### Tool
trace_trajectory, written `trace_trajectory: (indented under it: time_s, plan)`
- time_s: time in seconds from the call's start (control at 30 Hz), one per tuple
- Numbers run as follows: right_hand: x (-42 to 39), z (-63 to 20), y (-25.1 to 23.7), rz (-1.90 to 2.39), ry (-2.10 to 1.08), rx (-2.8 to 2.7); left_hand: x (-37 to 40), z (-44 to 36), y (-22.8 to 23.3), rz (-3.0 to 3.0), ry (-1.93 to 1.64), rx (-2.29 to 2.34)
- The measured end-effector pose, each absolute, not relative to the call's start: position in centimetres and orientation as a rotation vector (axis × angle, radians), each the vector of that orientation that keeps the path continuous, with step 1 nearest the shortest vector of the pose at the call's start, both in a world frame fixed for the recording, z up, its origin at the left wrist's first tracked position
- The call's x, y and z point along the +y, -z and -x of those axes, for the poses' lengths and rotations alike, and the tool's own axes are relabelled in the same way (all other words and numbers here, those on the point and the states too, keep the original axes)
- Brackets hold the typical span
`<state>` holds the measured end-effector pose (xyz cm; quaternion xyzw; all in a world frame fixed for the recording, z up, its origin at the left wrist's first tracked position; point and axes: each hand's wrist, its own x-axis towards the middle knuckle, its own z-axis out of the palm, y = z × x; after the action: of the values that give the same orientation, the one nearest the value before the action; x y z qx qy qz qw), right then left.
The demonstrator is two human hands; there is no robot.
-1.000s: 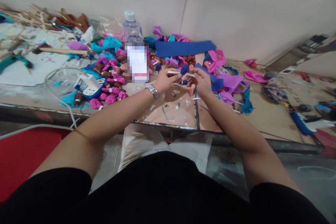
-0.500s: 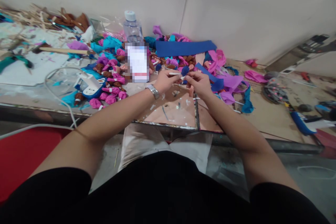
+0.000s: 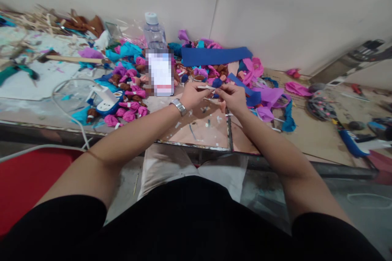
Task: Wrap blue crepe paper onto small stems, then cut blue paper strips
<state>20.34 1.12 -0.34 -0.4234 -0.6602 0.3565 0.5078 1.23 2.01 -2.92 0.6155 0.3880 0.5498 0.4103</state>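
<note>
My left hand [image 3: 196, 96], with a metal watch on its wrist, is closed in a pinch on a thin white strip [image 3: 206, 87]. Close beside it, my right hand [image 3: 233, 97] pinches a small dark blue crepe-paper bundle [image 3: 217, 82]. The strip reaches across to the base of the bundle, where fingertips partly hide it. Both hands are held just above the table [image 3: 202, 130], fingertips nearly meeting. Behind them lies a heap of similar pink, brown and blue bundles [image 3: 130, 106]. A flat blue crepe-paper strip [image 3: 217, 56] rests on the heap.
A phone [image 3: 161, 75] leans against a clear bottle [image 3: 154, 34]. To the left are a blue-and-white power socket [image 3: 108, 102] with a white cable, a hammer [image 3: 73, 58] and green-handled pliers [image 3: 18, 69]. Purple crepe paper [image 3: 274, 97] lies at right. A red chair [image 3: 36, 179] stands front left.
The blue bundle has turned slightly between my fingers, and the white strip now stretches further across toward my right fingertips. My arms have hardly moved.
</note>
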Motion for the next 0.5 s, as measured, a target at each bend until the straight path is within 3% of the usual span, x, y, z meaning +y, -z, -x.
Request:
trace_trajectory:
  time_s: [0.5]
  plan:
    - [1.45,-20.28,0.93,0.996,-0.831,-1.579,1.42,-1.35,2.38,-1.579,-1.350,0.963]
